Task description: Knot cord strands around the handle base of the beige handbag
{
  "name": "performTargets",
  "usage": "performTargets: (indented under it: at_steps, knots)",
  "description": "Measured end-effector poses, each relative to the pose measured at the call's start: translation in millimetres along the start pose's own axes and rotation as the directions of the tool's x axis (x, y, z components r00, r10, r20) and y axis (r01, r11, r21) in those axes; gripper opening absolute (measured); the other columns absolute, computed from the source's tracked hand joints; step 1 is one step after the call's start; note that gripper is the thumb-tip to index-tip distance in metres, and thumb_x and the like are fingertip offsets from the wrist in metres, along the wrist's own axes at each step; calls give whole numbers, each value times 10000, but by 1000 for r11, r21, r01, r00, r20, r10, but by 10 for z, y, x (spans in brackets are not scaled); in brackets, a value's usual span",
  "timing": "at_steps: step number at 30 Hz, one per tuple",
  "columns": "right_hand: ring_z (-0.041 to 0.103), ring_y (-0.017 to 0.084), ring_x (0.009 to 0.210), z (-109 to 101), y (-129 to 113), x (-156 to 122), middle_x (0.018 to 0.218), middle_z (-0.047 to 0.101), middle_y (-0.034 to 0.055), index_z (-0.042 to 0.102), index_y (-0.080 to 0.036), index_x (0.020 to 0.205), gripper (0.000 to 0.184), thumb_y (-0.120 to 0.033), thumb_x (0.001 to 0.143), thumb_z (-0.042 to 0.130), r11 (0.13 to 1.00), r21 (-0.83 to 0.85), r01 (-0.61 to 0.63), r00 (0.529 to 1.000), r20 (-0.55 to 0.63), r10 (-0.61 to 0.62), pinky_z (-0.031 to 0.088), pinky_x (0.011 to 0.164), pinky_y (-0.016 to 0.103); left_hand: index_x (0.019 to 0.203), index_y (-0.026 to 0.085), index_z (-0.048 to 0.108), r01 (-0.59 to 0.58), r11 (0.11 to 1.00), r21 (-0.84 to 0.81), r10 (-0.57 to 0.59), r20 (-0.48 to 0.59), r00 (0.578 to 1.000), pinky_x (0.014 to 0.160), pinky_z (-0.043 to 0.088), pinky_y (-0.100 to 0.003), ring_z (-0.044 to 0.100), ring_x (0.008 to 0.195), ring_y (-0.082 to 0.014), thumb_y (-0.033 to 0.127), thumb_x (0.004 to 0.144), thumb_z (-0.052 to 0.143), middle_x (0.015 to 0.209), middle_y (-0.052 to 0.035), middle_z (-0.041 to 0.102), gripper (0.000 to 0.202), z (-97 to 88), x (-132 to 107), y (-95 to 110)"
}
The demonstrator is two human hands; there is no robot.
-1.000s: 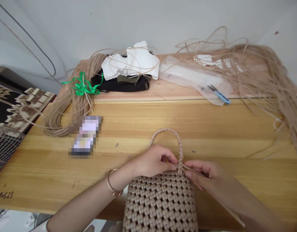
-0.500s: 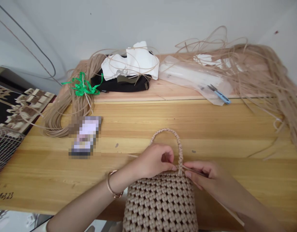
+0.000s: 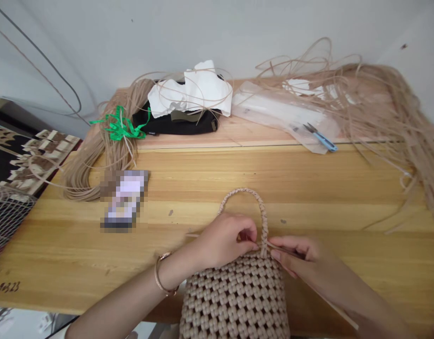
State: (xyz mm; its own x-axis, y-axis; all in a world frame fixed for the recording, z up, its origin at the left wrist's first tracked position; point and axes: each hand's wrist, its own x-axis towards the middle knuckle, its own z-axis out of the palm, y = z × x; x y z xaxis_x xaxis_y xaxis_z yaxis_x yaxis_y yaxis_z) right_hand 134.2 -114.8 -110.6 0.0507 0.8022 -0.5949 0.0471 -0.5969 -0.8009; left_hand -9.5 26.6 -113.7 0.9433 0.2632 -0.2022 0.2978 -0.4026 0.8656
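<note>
At the near edge of the table (image 3: 309,188), a bumpy woven tan bag (image 3: 234,296) with a loop handle (image 3: 242,194).
Left hand (image 3: 226,240) grips the handle's bottom, a bit lower than before; right hand (image 3: 301,256) pinches a thin strip (image 3: 284,249).

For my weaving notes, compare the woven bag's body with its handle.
The bag's body is a wide, bulky mass, while the handle is a thin, narrow arch rising from its top. The bag's body is an open knotted mesh with dark gaps between the knots, while the handle is a tight braid with almost no gaps. Both appear to be made of the same beige cord.
</note>
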Motion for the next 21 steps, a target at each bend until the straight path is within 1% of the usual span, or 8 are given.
performTargets:
  at_steps: [4, 11, 16, 21]
  knots:
    - [328, 113, 565, 3, 22, -1, 589, 373, -37, 641, -193, 770, 282, -429, 826, 497, 1000, 11, -1, 1000, -7, 1, 270, 515, 245, 763, 171, 593, -61, 991, 116, 63, -14, 998, 632, 374, -206, 523, 684, -105, 210, 775, 575, 713, 16, 590, 45, 8, -23, 19]
    - [329, 112, 558, -6, 12, 13, 584, 370, -38, 637, -195, 755, 299, -443, 831, 489, 1000, -1, 21, 1000, 14, -21, 270, 516, 245, 779, 170, 599, -78, 976, 205, 83, -16, 996, 659, 390, -226, 530, 739, -130, 205, 794, 537, 770, -13, 586, 72, 19, -44, 47]
    - [314, 111, 542, -8, 24, 23, 564, 347, -48, 657, -205, 878, 289, -433, 837, 483, 1000, 2, 25, 1000, 17, -25, 259, 509, 246, 791, 167, 552, -41, 983, 180, 47, -33, 998, 664, 386, -227, 526, 739, -127, 176, 773, 554, 772, -4, 583, 21, 24, -48, 76]
    - [310, 109, 555, 4, 24, 16, 581, 353, -47, 645, -197, 808, 276, -426, 832, 495, 999, 40, 7, 1000, 14, -8, 244, 512, 244, 800, 160, 520, -22, 989, 148, 28, -41, 999, 635, 374, -213, 505, 691, -107, 153, 757, 561, 756, 6, 562, 60, 30, -50, 84]
